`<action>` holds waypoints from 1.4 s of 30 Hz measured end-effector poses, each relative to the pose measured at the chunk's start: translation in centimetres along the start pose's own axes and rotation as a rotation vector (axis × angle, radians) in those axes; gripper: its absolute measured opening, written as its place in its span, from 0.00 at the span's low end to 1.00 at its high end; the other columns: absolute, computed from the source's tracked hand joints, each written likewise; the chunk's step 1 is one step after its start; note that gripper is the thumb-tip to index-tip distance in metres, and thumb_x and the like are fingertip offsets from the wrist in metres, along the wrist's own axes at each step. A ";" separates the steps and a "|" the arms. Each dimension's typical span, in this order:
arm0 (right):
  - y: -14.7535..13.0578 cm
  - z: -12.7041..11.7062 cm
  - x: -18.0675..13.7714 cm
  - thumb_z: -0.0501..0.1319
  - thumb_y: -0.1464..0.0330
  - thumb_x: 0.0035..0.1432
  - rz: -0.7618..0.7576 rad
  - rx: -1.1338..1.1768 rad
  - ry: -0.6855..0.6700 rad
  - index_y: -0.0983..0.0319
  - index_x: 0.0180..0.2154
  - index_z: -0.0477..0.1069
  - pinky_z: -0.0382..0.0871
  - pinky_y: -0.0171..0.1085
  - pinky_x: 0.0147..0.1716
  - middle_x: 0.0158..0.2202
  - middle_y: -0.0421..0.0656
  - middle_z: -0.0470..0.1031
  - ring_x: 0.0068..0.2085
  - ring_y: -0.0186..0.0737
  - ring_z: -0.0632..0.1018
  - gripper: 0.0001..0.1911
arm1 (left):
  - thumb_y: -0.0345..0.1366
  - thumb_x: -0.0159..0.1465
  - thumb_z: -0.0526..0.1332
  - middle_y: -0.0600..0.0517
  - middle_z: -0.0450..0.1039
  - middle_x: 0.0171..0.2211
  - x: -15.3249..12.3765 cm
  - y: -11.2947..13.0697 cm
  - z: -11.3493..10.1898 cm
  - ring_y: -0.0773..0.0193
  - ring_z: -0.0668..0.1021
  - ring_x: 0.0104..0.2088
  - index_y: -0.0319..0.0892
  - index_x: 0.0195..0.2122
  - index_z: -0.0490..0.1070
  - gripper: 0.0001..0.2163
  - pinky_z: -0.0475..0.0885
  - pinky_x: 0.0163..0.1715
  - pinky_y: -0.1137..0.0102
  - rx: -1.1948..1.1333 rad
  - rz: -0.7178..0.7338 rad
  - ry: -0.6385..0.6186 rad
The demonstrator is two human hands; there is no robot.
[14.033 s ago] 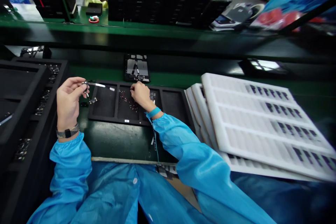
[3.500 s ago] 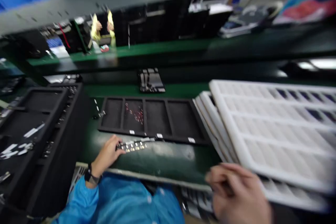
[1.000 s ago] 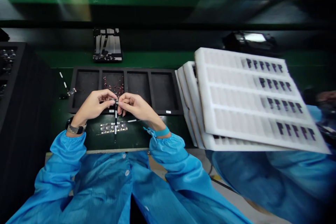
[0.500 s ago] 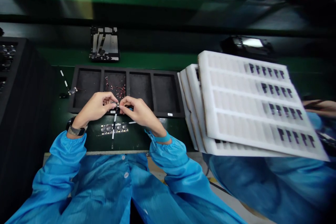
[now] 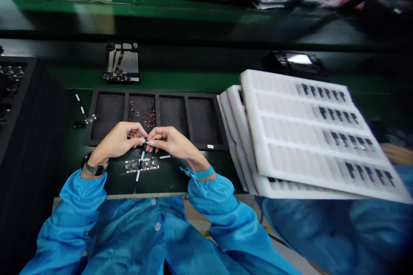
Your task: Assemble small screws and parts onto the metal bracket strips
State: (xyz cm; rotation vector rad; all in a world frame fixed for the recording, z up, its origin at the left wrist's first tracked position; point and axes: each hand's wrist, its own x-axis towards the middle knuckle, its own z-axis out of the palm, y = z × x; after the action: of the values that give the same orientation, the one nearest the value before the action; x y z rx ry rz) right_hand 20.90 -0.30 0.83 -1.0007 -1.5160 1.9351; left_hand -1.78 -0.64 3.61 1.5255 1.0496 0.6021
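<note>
My left hand (image 5: 127,139) is closed in a pinch on a small circuit board, mostly hidden by the fingers. A black-and-white flat strip (image 5: 141,164) hangs from between the fingertips. My right hand (image 5: 169,141) meets it there, its thumb and fingers pinched at the same spot; what they grip is too small to make out. Below the hands lies a panel of joined circuit boards (image 5: 150,164), crossed by the strip. Just beyond them, a black foam tray (image 5: 219,126) has thin red-and-black wires (image 5: 146,116) in one compartment.
Another small board (image 5: 90,119) with a strip lies left of the tray, near a small black part (image 5: 79,124). Stacked white foam trays (image 5: 277,126) holding black parts stand at the right. A black foam stack (image 5: 32,150) rises at the left. Another person's hand (image 5: 398,153) shows far right.
The view has shifted, so most things sit slightly lower. Both hands remain together at the small board; the hanging strip now slants down to the left.
</note>
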 end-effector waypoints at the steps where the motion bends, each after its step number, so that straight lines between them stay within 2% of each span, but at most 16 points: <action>1: 0.1 0.0 0.0 0.74 0.55 0.59 0.000 -0.001 -0.002 0.62 0.35 0.76 0.75 0.36 0.35 0.32 0.45 0.85 0.35 0.40 0.85 0.18 | 0.35 0.62 0.66 0.52 0.78 0.26 0.0 0.0 0.1 0.64 0.76 0.26 0.40 0.37 0.80 0.05 0.70 0.30 0.70 -0.005 -0.003 0.004; 8: 0.3 0.7 0.4 0.72 0.55 0.61 -0.001 -0.039 0.011 0.61 0.36 0.75 0.76 0.38 0.35 0.32 0.45 0.85 0.34 0.42 0.84 0.16 | 0.33 0.62 0.66 0.51 0.79 0.26 0.1 -0.7 -0.1 0.63 0.78 0.26 0.41 0.38 0.82 0.06 0.72 0.29 0.69 -0.045 -0.005 0.019; 10: 0.0 0.8 0.3 0.71 0.57 0.62 -0.054 -0.102 0.045 0.61 0.37 0.76 0.77 0.40 0.39 0.35 0.45 0.85 0.37 0.43 0.85 0.14 | 0.34 0.62 0.67 0.51 0.79 0.26 -0.2 -0.7 -0.7 0.63 0.78 0.25 0.41 0.40 0.84 0.07 0.73 0.29 0.69 -0.082 -0.004 0.005; 12: -0.5 0.3 0.4 0.70 0.61 0.62 -0.173 -0.215 0.134 0.61 0.40 0.78 0.77 0.43 0.46 0.41 0.46 0.86 0.43 0.45 0.85 0.10 | 0.35 0.62 0.70 0.50 0.80 0.26 -0.7 -0.5 -1.7 0.63 0.78 0.25 0.42 0.42 0.85 0.08 0.73 0.28 0.69 -0.136 -0.007 0.009; 14: -1.1 -0.8 0.8 0.69 0.65 0.63 -0.293 -0.363 0.270 0.60 0.43 0.80 0.75 0.45 0.50 0.45 0.46 0.85 0.48 0.46 0.83 0.08 | 0.36 0.61 0.73 0.49 0.81 0.28 -1.4 -0.2 -2.9 0.63 0.78 0.25 0.42 0.41 0.86 0.09 0.74 0.27 0.70 -0.216 0.017 0.082; 17: -2.1 -2.6 2.8 0.67 0.71 0.64 -0.346 -0.622 0.416 0.59 0.43 0.80 0.73 0.45 0.50 0.43 0.45 0.85 0.47 0.47 0.82 0.05 | 0.36 0.56 0.78 0.48 0.80 0.28 -2.3 -0.1 -4.6 0.64 0.78 0.24 0.40 0.38 0.86 0.10 0.75 0.26 0.71 -0.401 0.108 0.277; 19: -2.6 -3.3 4.8 0.67 0.74 0.64 -0.314 -0.808 0.380 0.59 0.42 0.80 0.71 0.45 0.49 0.40 0.44 0.84 0.45 0.47 0.80 0.06 | 0.37 0.54 0.80 0.49 0.79 0.26 -2.6 -0.3 -5.5 0.64 0.78 0.24 0.40 0.37 0.84 0.12 0.75 0.25 0.71 -0.535 0.162 0.369; 22: -3.4 -3.4 8.0 0.68 0.76 0.62 -0.221 -1.054 0.233 0.60 0.39 0.80 0.68 0.45 0.50 0.38 0.45 0.84 0.46 0.49 0.78 0.06 | 0.35 0.52 0.81 0.51 0.77 0.25 -2.5 -1.1 -6.4 0.66 0.77 0.24 0.40 0.37 0.83 0.14 0.76 0.26 0.72 -0.702 0.234 0.483; 25: -4.1 -3.6 9.9 0.68 0.77 0.62 -0.139 -1.193 0.179 0.60 0.38 0.81 0.66 0.44 0.49 0.37 0.45 0.83 0.46 0.49 0.77 0.07 | 0.31 0.55 0.77 0.53 0.76 0.26 -2.2 -1.7 -7.2 0.69 0.77 0.26 0.41 0.38 0.81 0.11 0.75 0.28 0.75 -0.845 0.287 0.631; 28: -4.5 -4.0 10.2 0.64 0.78 0.65 -0.102 -1.214 0.240 0.62 0.40 0.82 0.67 0.42 0.48 0.38 0.46 0.83 0.45 0.47 0.79 0.09 | 0.28 0.59 0.73 0.54 0.76 0.28 -2.2 -2.0 -7.8 0.70 0.77 0.28 0.43 0.37 0.79 0.07 0.75 0.30 0.76 -0.959 0.304 0.774; 31: -4.8 -3.8 10.2 0.63 0.75 0.67 -0.033 -1.291 0.367 0.63 0.42 0.82 0.68 0.45 0.51 0.40 0.50 0.84 0.49 0.52 0.80 0.08 | 0.26 0.60 0.71 0.54 0.77 0.31 -2.3 -2.0 -8.1 0.68 0.80 0.32 0.44 0.37 0.77 0.08 0.76 0.34 0.75 -1.038 0.324 0.875; 34: -4.7 -2.3 11.2 0.66 0.70 0.68 0.039 -1.283 0.380 0.62 0.40 0.82 0.69 0.46 0.54 0.41 0.51 0.86 0.50 0.53 0.82 0.05 | 0.25 0.60 0.71 0.54 0.78 0.32 -2.2 -2.0 -8.0 0.67 0.80 0.34 0.44 0.37 0.76 0.08 0.75 0.34 0.74 -1.052 0.334 0.906; 38: -4.0 0.4 13.5 0.66 0.63 0.69 0.152 -1.172 0.470 0.60 0.37 0.82 0.72 0.43 0.51 0.44 0.51 0.87 0.50 0.53 0.84 0.10 | 0.26 0.58 0.72 0.53 0.78 0.32 -1.8 -2.2 -7.6 0.67 0.79 0.32 0.44 0.37 0.76 0.09 0.73 0.32 0.74 -1.009 0.323 0.873; 42: -2.7 1.4 14.7 0.67 0.68 0.67 0.135 -1.065 0.573 0.59 0.35 0.81 0.73 0.42 0.51 0.43 0.51 0.87 0.50 0.51 0.85 0.06 | 0.29 0.57 0.74 0.53 0.78 0.32 -1.6 -2.8 -7.4 0.67 0.79 0.33 0.45 0.37 0.76 0.10 0.74 0.33 0.74 -0.949 0.336 0.825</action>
State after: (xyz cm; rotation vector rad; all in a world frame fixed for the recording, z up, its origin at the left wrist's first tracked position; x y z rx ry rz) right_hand 10.55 10.59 -0.07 -1.8896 -2.1070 0.6430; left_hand -9.52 1.66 2.94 0.5707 0.8533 1.7651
